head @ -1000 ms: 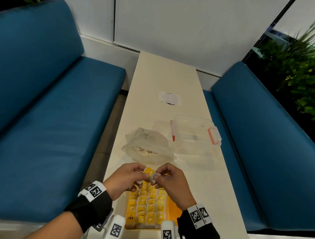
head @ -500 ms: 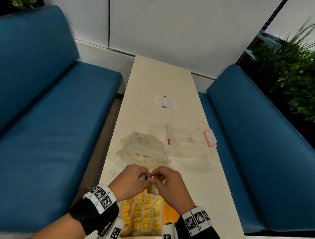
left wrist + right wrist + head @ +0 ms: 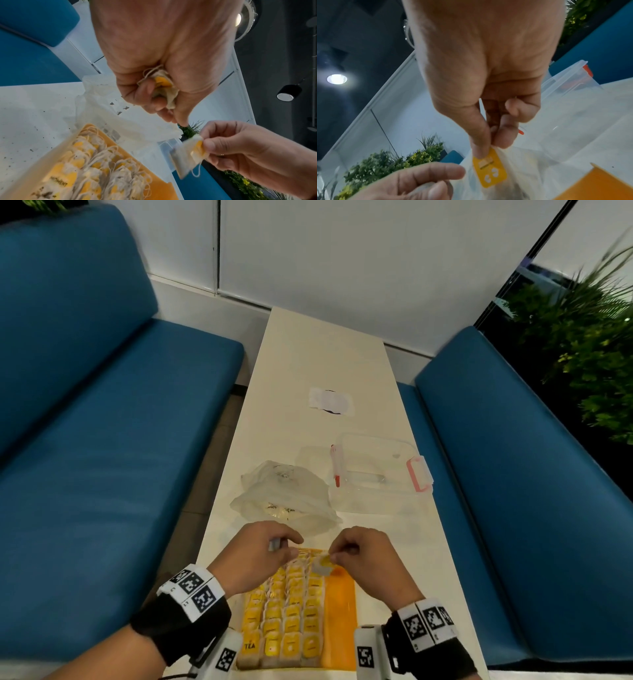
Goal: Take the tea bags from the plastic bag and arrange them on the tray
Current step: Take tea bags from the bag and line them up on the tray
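An orange tray (image 3: 339,611) lies at the near end of the table, and rows of yellow-tagged tea bags (image 3: 291,614) fill its left part. Just beyond it sits the crumpled clear plastic bag (image 3: 284,498). My left hand (image 3: 274,544) hovers over the tray's far left corner and grips a small bunch of tea bags (image 3: 163,83) in its curled fingers. My right hand (image 3: 337,554) pinches a single tea bag (image 3: 322,566) by its yellow tag (image 3: 489,169) above the tray's far edge. That tea bag (image 3: 188,152) hangs free below the fingers.
A clear plastic box (image 3: 376,470) with pink latches stands right of the plastic bag. A white paper patch (image 3: 330,402) lies farther up the narrow table. Blue benches (image 3: 102,474) flank both sides, with a plant (image 3: 589,337) at the far right. Tea crumbs (image 3: 30,150) dot the table by the tray.
The two hands were joined over the tray's far end. They have drawn apart, and the right hand now holds one tea bag separated from the left hand's bunch.
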The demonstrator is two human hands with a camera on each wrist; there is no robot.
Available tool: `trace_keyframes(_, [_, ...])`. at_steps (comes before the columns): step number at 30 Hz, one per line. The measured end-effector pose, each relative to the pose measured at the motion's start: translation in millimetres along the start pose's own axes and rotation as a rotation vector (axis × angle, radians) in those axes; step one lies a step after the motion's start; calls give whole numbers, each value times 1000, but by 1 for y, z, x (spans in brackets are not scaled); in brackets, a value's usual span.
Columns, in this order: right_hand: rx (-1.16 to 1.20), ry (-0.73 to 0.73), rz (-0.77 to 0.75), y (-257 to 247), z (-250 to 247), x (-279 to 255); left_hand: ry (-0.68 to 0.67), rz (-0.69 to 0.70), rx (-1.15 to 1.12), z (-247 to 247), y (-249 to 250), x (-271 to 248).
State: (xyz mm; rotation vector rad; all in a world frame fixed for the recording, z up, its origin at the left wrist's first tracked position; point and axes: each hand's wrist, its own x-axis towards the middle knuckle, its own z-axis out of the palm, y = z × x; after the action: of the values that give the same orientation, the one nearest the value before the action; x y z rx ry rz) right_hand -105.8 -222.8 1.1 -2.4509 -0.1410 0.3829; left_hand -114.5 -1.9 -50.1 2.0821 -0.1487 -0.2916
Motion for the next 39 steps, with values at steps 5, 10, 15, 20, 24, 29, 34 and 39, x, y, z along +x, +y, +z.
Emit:
trace_keyframes(5, [110, -40, -46, -5, -7, 0, -109, 93, -5, 19, 6, 7])
trace_keyframes(10, [59, -9, -43, -3, 0, 2, -70, 86, 40, 34, 1, 17])
trace_keyframes(15, [-175, -14, -72, 13, 5, 7, -10, 13, 56, 26, -14, 10])
trace_keyframes(20, [-390, -85, -40, 41, 6, 10, 166, -178, 132, 7, -50, -3])
trace_keyframes(24, [-426, -150, -11, 57, 12, 14, 155, -275, 162, 7, -74, -12])
trace_keyframes(29, [-468, -137, -2, 73, 33, 23, 109, -281, 132, 14, -86, -13])
trace_keyframes(34, [-464, -51, -47, 82, 47, 27, 114, -275, 103, 17, -89, -19])
trace_keyframes(39, [-431, -13, -70, 90, 53, 29, 121, -270, 55, 17, -93, -26])
